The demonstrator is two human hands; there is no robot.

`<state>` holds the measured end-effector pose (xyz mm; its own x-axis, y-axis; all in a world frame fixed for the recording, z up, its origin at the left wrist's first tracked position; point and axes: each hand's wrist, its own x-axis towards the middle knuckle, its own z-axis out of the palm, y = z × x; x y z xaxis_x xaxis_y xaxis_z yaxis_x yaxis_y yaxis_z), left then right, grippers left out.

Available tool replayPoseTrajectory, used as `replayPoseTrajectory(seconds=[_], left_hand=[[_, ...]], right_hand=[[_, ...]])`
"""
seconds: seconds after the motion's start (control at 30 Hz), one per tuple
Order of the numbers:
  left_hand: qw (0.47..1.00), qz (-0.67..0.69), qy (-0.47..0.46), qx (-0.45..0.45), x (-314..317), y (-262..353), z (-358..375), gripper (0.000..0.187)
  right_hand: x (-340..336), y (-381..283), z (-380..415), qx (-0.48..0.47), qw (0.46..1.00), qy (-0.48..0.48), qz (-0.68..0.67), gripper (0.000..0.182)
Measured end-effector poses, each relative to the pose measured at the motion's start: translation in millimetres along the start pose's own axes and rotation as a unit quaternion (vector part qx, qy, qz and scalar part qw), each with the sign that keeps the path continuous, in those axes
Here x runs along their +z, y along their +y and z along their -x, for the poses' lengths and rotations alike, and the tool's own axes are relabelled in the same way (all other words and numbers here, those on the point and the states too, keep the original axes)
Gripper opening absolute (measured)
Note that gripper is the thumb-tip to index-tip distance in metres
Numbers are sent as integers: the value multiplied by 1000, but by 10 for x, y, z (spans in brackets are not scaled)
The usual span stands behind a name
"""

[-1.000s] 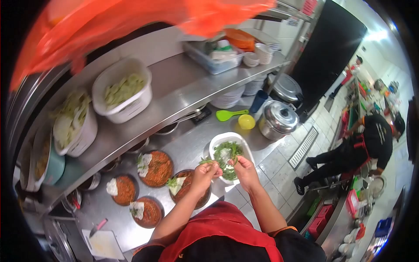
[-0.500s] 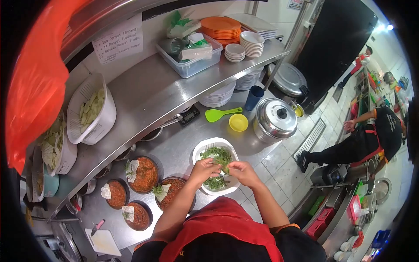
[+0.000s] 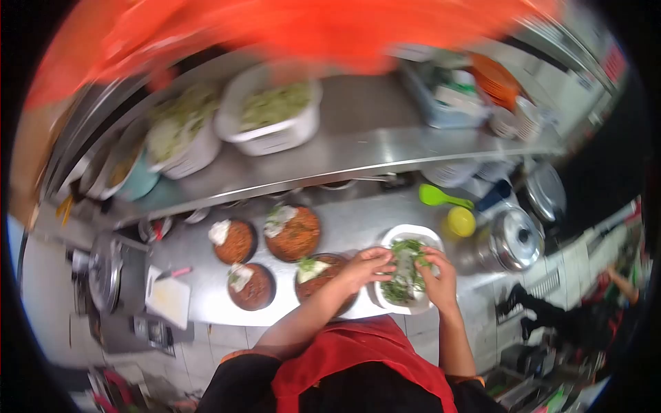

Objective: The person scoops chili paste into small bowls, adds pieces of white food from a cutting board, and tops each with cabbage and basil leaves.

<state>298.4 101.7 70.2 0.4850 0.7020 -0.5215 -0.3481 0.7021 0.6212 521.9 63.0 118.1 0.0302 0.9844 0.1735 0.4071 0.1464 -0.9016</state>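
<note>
A white basket (image 3: 385,242) of green leafy herbs (image 3: 407,275) sits on the steel counter right in front of me. My left hand (image 3: 365,265) rests on the basket's left rim, fingers pinched around a sprig of the herbs. My right hand (image 3: 438,275) is at the basket's right side, fingers in the greens. Left of the basket stand several dark round bowls of red-orange sambal (image 3: 297,233), each with a pale garnish; the nearest bowl (image 3: 318,274) lies under my left wrist. The picture is motion-blurred.
A steel shelf (image 3: 358,155) above holds white baskets of chopped vegetables (image 3: 272,110), a clear tub and stacked bowls. A green spoon (image 3: 441,198), yellow cup (image 3: 461,220) and lidded steel pot (image 3: 516,237) sit to the right. A white cutting board (image 3: 169,297) lies left. Another person (image 3: 585,316) stands at right.
The view has swung left and blurred. Both hands stay at the herb basket, still picking at the greens; the left hand has shifted toward the basket's left rim.
</note>
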Motion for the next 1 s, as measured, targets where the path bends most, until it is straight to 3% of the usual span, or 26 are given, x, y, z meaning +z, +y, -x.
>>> replayPoseTrajectory(seconds=[0.03, 0.07, 0.13, 0.23, 0.27, 0.37, 0.43, 0.53, 0.6, 0.67, 0.77, 0.87, 0.97, 1.0], left_hand=[[992, 121, -14, 4, -40, 39, 107, 30], [990, 141, -10, 18, -115, 41, 198, 34], [981, 171, 0, 95, -346, -76, 344, 26], [953, 227, 33, 199, -831, -22, 718, 24], [942, 244, 51, 224, -1015, 36, 914, 24], [932, 237, 101, 255, -1632, 18, 1470, 26], [925, 256, 132, 250, -1896, 83, 1889, 27], [927, 266, 114, 240, -2483, 58, 2281, 27], [934, 260, 91, 228, -2850, 43, 2489, 27], [951, 223, 90, 197, -3154, 94, 2672, 25], [962, 158, 113, 192, -3541, 375, 2722, 21], [949, 92, 176, 245, -3938, 722, 2485, 26], [936, -12, 291, 197, -4120, 911, 2417, 24], [897, -210, 334, 198, -4136, 924, 2513, 24]], right_hand=[[258, -81, -60, -5, 998, 10, -54, 11], [537, -192, -75, -5, 994, 21, -105, 11], [1066, -551, -50, 33, 984, 17, -172, 13], [1835, -823, -73, -48, 996, -43, -55, 12], [2120, -799, -50, -26, 994, -66, -86, 13], [2840, -830, 42, -24, 985, -127, -112, 13], [3213, -996, 111, -108, 977, -178, -52, 13], [3711, -1110, 30, 95, 913, -395, -36, 15], [3917, -1398, 64, 60, 917, -391, 52, 18], [4165, -1533, 51, -29, 919, -380, 99, 26], [4614, -1587, -141, 35, 852, -501, -146, 36], [5155, -1520, -579, -70, 888, -453, -30, 31], [5620, -1399, -851, -153, 891, -417, 93, 24], [5686, -1497, -882, -184, 845, -451, 222, 26]])
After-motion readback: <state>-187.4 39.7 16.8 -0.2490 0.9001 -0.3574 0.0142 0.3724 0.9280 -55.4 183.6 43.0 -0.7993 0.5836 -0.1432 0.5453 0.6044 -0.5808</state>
